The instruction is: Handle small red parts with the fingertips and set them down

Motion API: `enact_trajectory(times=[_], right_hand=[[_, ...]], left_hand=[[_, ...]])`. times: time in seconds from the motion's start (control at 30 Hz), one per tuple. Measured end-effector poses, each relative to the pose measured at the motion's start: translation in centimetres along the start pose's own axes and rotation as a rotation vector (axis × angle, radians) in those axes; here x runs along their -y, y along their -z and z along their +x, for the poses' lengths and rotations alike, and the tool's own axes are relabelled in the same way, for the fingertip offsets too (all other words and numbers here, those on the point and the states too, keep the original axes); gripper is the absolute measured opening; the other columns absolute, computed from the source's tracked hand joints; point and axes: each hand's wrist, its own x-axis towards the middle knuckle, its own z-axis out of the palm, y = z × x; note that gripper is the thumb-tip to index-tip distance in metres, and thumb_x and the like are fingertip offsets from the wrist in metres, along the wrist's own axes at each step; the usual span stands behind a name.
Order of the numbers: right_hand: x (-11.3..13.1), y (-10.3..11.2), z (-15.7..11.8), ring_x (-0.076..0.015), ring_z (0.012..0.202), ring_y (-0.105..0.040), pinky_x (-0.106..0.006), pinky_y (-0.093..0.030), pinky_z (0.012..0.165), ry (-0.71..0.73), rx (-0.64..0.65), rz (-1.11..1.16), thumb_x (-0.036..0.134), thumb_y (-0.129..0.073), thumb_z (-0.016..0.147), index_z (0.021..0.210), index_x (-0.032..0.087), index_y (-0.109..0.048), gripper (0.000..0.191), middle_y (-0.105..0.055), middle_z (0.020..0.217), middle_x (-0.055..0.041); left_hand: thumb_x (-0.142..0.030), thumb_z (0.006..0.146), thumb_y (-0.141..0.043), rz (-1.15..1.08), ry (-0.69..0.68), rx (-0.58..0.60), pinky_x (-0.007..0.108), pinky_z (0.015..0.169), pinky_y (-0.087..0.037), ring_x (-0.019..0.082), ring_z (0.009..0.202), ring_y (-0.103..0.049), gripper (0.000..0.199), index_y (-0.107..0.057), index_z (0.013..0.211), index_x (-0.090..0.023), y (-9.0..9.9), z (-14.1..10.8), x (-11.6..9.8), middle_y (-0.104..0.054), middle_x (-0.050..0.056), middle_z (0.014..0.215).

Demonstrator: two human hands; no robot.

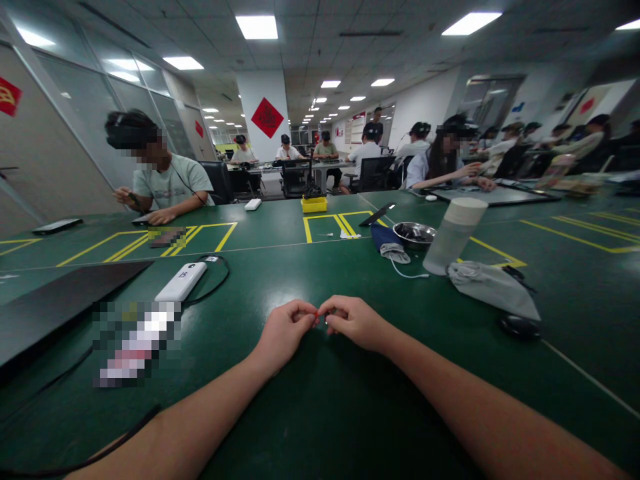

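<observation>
Over the green table, my left hand [284,335] and my right hand [361,325] meet at the fingertips near the middle of the view. A tiny red piece [317,315] shows between them, pinched in my left thumb and forefinger. It is too small and too covered for me to tell its kind. The fingers of my right hand are curled in a pinch against it. A small bright spot shows by the right thumb, and what it is I cannot make out. Both forearms reach in low over the tabletop.
At left lie a white power bank [181,281] with a black cable and a dark flat board [60,303]. To the right stand a metal bowl [414,235], a cloudy bottle [454,239], a grey pouch [493,288] and a black mouse [520,327]. Several people sit beyond.
</observation>
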Motion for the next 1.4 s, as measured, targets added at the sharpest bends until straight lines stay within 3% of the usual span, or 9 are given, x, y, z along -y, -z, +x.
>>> enact_trajectory(times=[0.2,0.37,0.6,0.73,0.87,1.07,1.3,1.4], right_hand=[[0.0,-0.1,0.3,-0.0173,0.072,-0.068,-0.032,-0.056,0.067,-0.122,-0.049,0.32,0.025,-0.062,0.077,0.103,0.013,-0.059,0.029,-0.066,0.087,-0.0065],[0.3,-0.1,0.3,-0.019,0.075,-0.069,-0.037,-0.056,0.076,-0.17,-0.047,0.407,0.029,-0.065,0.075,0.096,0.011,-0.06,0.028,-0.068,0.077,-0.0065],[0.5,0.0,0.4,-0.0187,0.08,-0.069,-0.035,-0.055,0.079,-0.21,-0.059,0.447,0.022,-0.063,0.075,0.097,0.011,-0.059,0.025,-0.068,0.084,-0.0078],[0.0,-0.1,0.4,-0.0148,0.07,-0.068,-0.026,-0.054,0.063,-0.183,-0.049,0.306,0.019,-0.061,0.075,0.097,0.012,-0.059,0.023,-0.066,0.088,-0.0072],[-0.4,-0.1,0.2,-0.0087,0.052,-0.059,-0.02,-0.044,0.046,-0.123,0.013,0.091,0.019,-0.058,0.076,0.098,0.014,-0.058,0.022,-0.066,0.091,-0.007],[0.2,0.4,-0.1,-0.0098,0.06,-0.055,-0.02,-0.037,0.055,0.007,0.061,-0.313,0.025,-0.061,0.078,0.089,0.018,-0.067,0.015,-0.067,0.079,-0.0015],[0.7,0.8,-0.1,-0.0124,0.067,-0.055,-0.022,-0.035,0.06,0.037,0.079,-0.383,0.028,-0.059,0.08,0.086,0.018,-0.069,0.015,-0.066,0.08,-0.0019],[0.3,0.7,-0.1,-0.0113,0.06,-0.051,-0.023,-0.031,0.055,0.018,0.054,-0.416,0.032,-0.057,0.082,0.079,0.018,-0.067,0.018,-0.061,0.069,-0.0005]], left_hand=[[-0.024,0.079,-0.057,-0.03,0.003,0.038,0.027,0.067,-0.048,0.018,0.073,-0.066,0.015,-0.065,0.089,-0.017,0.0,-0.1,0.1,-0.071,0.004,0.08],[-0.022,0.079,-0.056,-0.081,0.002,0.057,0.029,0.073,-0.051,0.019,0.078,-0.067,0.016,-0.066,0.09,-0.017,0.1,0.0,0.2,-0.072,0.005,0.083],[-0.021,0.078,-0.056,-0.105,0.028,0.048,0.029,0.073,-0.051,0.019,0.079,-0.068,0.017,-0.066,0.091,-0.016,0.1,-0.1,0.0,-0.072,0.006,0.084],[-0.022,0.077,-0.057,-0.06,0.013,0.023,0.027,0.069,-0.05,0.018,0.076,-0.067,0.016,-0.066,0.088,-0.016,0.0,-0.1,0.1,-0.072,0.006,0.083],[-0.022,0.077,-0.056,-0.011,-0.001,-0.005,0.027,0.067,-0.049,0.018,0.073,-0.066,0.015,-0.066,0.087,-0.016,0.1,-0.1,0.1,-0.071,0.005,0.081],[-0.022,0.077,-0.054,0.059,-0.005,-0.012,0.025,0.061,-0.046,0.016,0.068,-0.063,0.016,-0.066,0.087,-0.017,0.2,-0.1,0.0,-0.069,0.003,0.076],[-0.019,0.076,-0.053,0.047,-0.015,0.025,0.026,0.064,-0.045,0.016,0.068,-0.062,0.017,-0.065,0.088,-0.016,0.2,0.0,0.4,-0.068,0.003,0.078],[-0.018,0.076,-0.052,0.063,-0.015,0.04,0.025,0.062,-0.044,0.016,0.067,-0.061,0.018,-0.066,0.087,-0.017,0.2,0.0,0.4,-0.068,0.003,0.076]])
